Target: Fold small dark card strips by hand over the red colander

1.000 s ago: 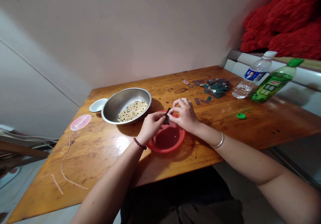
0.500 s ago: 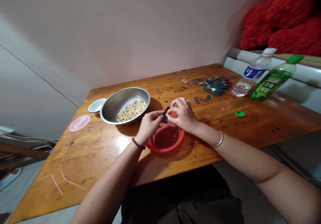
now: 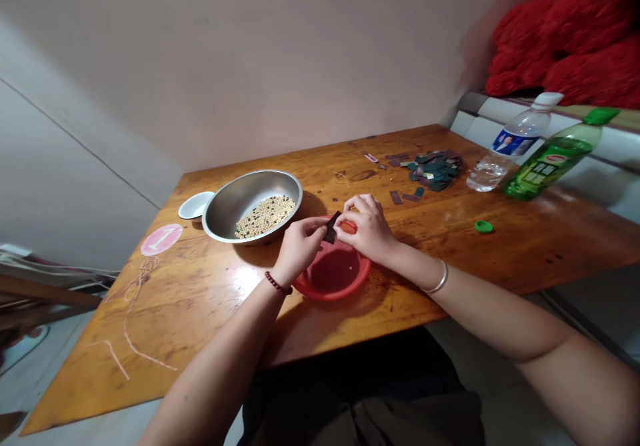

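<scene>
Above a red plastic basket (image 3: pixel 333 293), my left hand (image 3: pixel 301 245) pinches a small dark brown strip (image 3: pixel 332 227) between thumb and fingers. My right hand (image 3: pixel 367 228) closes its fingertips on the strip's other side. A small pale speck lies in the basket. Left of the basket is a steel bowl (image 3: pixel 220 213) with pale and black beads (image 3: pixel 267 217) inside. Farther back at the right lies a pile of dark green and brown pieces (image 3: pixel 436 170), with a few loose ones beside it.
A clear bottle (image 3: pixel 507 146) and a green bottle (image 3: pixel 553 159) stand at the right, near a green cap (image 3: pixel 483 227). A white dish (image 3: pixel 197 205), a pink disc (image 3: pixel 161 240) and loose string (image 3: pixel 131 329) are on the table's left. Red fluffy material (image 3: pixel 575 39) sits at back right.
The camera view has shifted slightly, so the table things appear a little farther right. Both hands still hold the dark strip, which is tilted slightly differently.
</scene>
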